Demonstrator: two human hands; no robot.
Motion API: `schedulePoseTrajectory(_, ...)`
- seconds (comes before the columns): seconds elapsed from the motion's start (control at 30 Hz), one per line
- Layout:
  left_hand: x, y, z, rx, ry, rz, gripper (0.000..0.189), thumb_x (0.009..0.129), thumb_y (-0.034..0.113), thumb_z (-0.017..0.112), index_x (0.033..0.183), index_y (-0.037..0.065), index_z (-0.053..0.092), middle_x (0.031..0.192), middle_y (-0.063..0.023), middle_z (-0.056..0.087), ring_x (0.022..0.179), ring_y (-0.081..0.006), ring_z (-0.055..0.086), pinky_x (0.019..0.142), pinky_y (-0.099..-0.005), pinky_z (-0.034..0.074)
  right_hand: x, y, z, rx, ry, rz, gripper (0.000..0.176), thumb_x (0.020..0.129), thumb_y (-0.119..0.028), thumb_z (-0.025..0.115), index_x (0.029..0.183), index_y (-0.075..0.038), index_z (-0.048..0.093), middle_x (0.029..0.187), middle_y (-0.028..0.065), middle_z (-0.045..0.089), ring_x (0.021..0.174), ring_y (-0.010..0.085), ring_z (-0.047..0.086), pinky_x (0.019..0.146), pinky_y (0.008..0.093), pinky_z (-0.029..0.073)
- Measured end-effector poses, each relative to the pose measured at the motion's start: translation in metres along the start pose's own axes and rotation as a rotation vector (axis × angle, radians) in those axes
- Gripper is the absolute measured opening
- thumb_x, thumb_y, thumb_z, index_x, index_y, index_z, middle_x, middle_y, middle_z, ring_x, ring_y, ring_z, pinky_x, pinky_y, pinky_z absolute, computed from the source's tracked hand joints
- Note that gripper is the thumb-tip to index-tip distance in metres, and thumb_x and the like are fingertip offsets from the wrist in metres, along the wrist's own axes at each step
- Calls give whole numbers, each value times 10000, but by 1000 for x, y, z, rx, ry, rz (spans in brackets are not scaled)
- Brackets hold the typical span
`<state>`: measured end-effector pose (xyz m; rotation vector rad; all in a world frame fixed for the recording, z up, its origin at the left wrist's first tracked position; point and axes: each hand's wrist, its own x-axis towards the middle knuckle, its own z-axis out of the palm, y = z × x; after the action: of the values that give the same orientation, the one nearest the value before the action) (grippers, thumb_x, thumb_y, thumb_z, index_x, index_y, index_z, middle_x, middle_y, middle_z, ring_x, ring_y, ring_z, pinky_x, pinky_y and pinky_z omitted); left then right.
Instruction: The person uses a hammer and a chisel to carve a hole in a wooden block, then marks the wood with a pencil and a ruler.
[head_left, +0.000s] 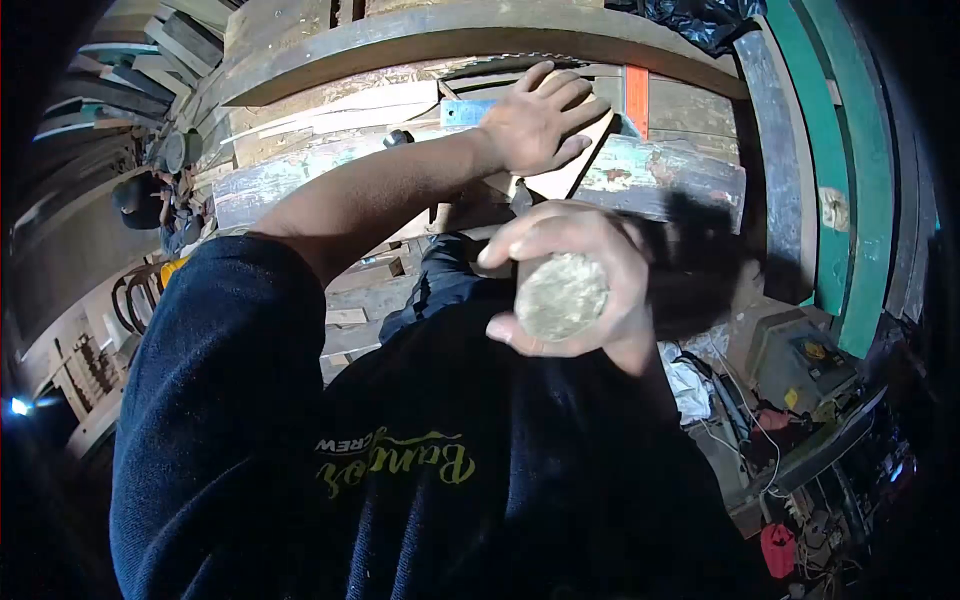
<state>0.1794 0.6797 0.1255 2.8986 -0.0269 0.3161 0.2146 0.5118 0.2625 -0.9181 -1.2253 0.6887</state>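
Observation:
My left hand [530, 125] lies palm down with spread fingers on a pale wooden piece [560, 180] on the worn plank [690, 180]. Beside it, a blue flat strip [466, 112] lies to the left and an orange strip [636, 100] to the right. Nearer my body, my right hand [615, 265] is wrapped round a thick object with a rough, pale round end [563, 297] facing the camera; its other end is hidden. A small grey pointed thing [521, 198] shows between the hands, its lower part hidden.
A long curved timber [480, 42] crosses the far side. Green boards [835, 200] stand at the right, with a cluttered case [805, 360] and cables below them. A dark knob-like thing [398, 138] sits left of my left hand. Another person [165, 205] is at the far left.

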Motion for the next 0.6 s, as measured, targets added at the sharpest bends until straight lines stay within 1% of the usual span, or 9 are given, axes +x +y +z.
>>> schedulePoseTrajectory(0.1, 1, 1, -2, -16, 3, -11, 559, 936, 393, 477, 1433, 145, 419, 1322, -162, 492, 1293, -314, 431, 1142, -546, 237, 12, 9, 10, -14, -105, -222, 480, 621, -171, 895, 974, -34, 601, 782, 114, 664, 625, 231, 657, 583, 323, 521)
schedulePoseTrajectory(0.13, 2, 1, -3, -18, -3, -19, 562, 932, 393, 483, 1433, 145, 421, 1318, -161, 494, 1291, -312, 433, 1140, -546, 241, 8, 19, 18, 25, -40, -249, 377, 675, -334, 842, 868, -81, 640, 799, 45, 653, 636, 158, 631, 565, 306, 523)
schedulePoseTrajectory(0.2, 2, 2, -3, -25, -13, -31, 565, 934, 397, 483, 1437, 150, 418, 1313, -159, 498, 1290, -313, 435, 1136, -546, 246, 5, 14, 11, 79, -20, -215, 431, 693, -409, 836, 845, -63, 628, 773, 56, 648, 616, 175, 629, 553, 306, 513)
schedulePoseTrajectory(0.23, 2, 2, -3, -19, -14, -31, 563, 936, 397, 482, 1439, 153, 417, 1310, -159, 500, 1288, -313, 438, 1136, -546, 249, 2, 12, 10, 79, 34, -227, 509, 695, -485, 827, 827, -44, 609, 737, 69, 637, 587, 187, 618, 539, 311, 504)
schedulePoseTrajectory(0.27, 3, 2, -3, -12, -15, -29, 561, 939, 398, 481, 1441, 156, 416, 1307, -159, 503, 1286, -313, 442, 1135, -547, 252, 0, 13, 8, 81, 69, -239, 515, 709, -484, 813, 812, -28, 596, 701, 78, 628, 570, 188, 614, 537, 320, 505)
schedulePoseTrajectory(0.33, 3, 1, -5, -12, -34, -32, 559, 945, 411, 465, 1444, 163, 415, 1312, -162, 503, 1285, -313, 448, 1138, -548, 251, -5, 11, -1, 100, 108, -220, 423, 742, -393, 779, 805, -20, 592, 700, 86, 626, 577, 193, 623, 547, 312, 513)
schedulePoseTrajectory(0.37, 4, 1, -4, -8, -37, -33, 561, 945, 417, 460, 1444, 163, 416, 1316, -164, 502, 1285, -314, 449, 1137, -548, 255, -11, 9, 3, 190, 259, -188, 324, 748, -297, 718, 796, -6, 583, 677, 100, 622, 557, 208, 622, 536, 313, 516)
schedulePoseTrajectory(0.4, 5, 1, -4, -5, -39, -36, 562, 945, 422, 455, 1443, 164, 418, 1319, -167, 502, 1286, -315, 450, 1136, -548, 258, -15, 19, 1, 214, 319, -279, 300, 735, -265, 684, 796, 7, 573, 657, 110, 617, 537, 227, 618, 531, 327, 524)
schedulePoseTrajectory(0.6, 7, 2, -8, 10, -67, -22, 541, 967, 435, 418, 1430, 155, 436, 1308, -174, 501, 1280, -318, 453, 1131, -550, 260, -31, 26, -31, 294, 141, -326, 333, 786, -325, 657, 852, -10, 569, 677, 113, 623, 562, 236, 634, 556, 355, 536)
